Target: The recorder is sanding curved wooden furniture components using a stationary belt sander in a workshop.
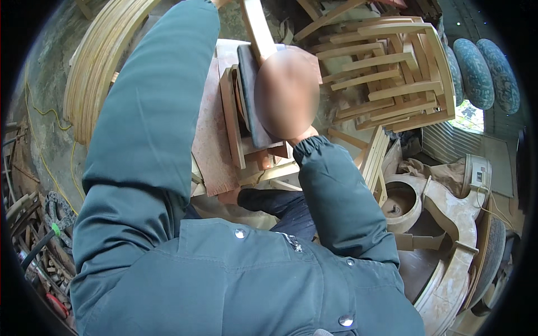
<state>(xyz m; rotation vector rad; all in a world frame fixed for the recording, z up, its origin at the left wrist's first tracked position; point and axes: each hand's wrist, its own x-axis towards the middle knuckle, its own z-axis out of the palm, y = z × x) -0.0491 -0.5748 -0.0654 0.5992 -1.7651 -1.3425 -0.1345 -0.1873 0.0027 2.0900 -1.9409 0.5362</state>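
One pale wooden bar point(259, 31) slants down from the top edge to the right hand point(287, 95), its near end at the dark slab point(251, 101). A blurred oval covers most of that hand, which lies over the slab's right part; the bar meets the blur, but I cannot tell whether the fingers clench it or merely press on it. Of the left hand point(222, 1) only a sliver shows, beyond the slab's far end and to its left, so I cannot tell how its fingers stand.

Just left of the slab, one brown board point(231, 117) stands on edge; one wider reddish-brown plank point(216, 162) lies farther left and nearer the body. Well left of the slab is one stack of curved wooden strips point(106, 67), too tightly packed to count. To its right rises one pile of wooden frames point(392, 73), with more than six bars showing, and beyond that hang three mottled blue rolls point(474, 73). Right of the slab and nearer the body stands one cream machine frame point(462, 218) with one round housing point(399, 204); its small white plate point(479, 176) bears marks too small to read.

Two teal sleeves reach toward the slab from one padded jacket point(252, 280), on which three round metal snaps show. One yellow cord point(45, 173) trails over the floor, well left of the slab.
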